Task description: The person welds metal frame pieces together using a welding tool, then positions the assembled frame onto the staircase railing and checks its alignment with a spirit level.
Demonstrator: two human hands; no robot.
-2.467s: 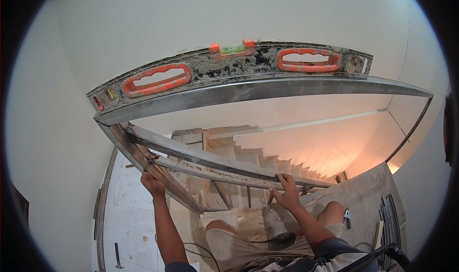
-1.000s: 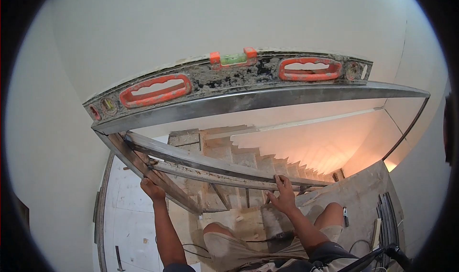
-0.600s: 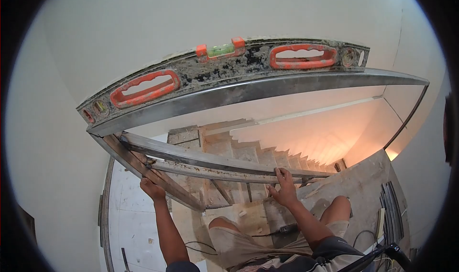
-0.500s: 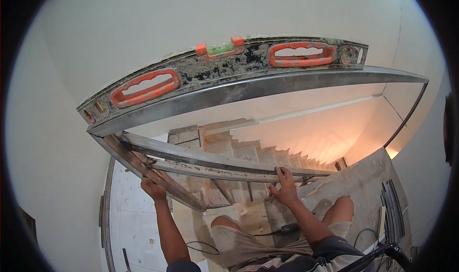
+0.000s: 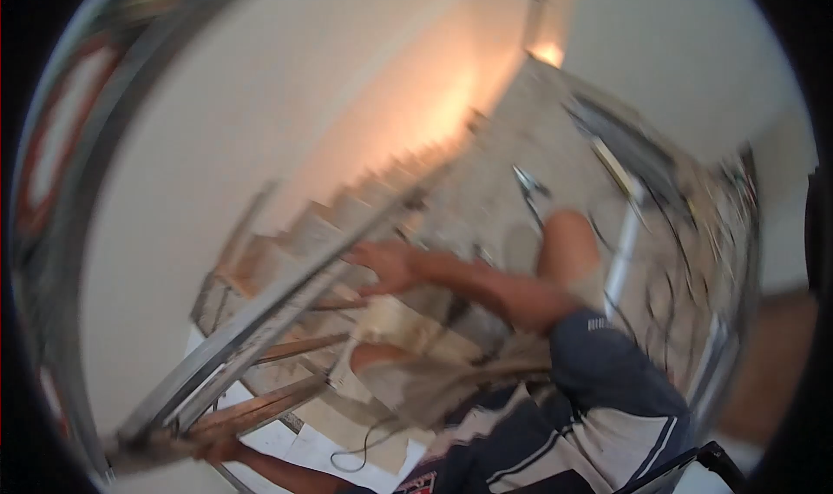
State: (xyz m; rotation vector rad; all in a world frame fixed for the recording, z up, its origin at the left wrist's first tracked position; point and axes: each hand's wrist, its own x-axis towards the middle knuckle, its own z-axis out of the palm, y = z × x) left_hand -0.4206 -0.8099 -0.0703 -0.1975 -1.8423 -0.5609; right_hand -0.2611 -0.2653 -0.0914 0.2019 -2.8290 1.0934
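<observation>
The view is tilted and blurred by motion. My left hand (image 5: pixel 224 451) is at the bottom left, closed round the lower edge of the metal frame's end post (image 5: pixel 260 407). My right hand (image 5: pixel 386 266) rests against the long metal rail (image 5: pixel 286 299), its fingers spread and the tips at the rail's edge. At the far left edge stands the spirit level (image 5: pixel 65 138), with its red-rimmed handle openings, partly cut off by the edge of the view.
Beyond the rail, stairs (image 5: pixel 325 220) run down beside a lit wall. On the floor to the right lie a clamp (image 5: pixel 528 186), dark metal strips (image 5: pixel 625 134), a pale bar (image 5: pixel 614 166) and tangled cables (image 5: pixel 668 294). My knees are below the rail.
The view has swung to the right and tilted, so the level and frame now appear at the left and more floor shows. Both hands stay at the frame.
</observation>
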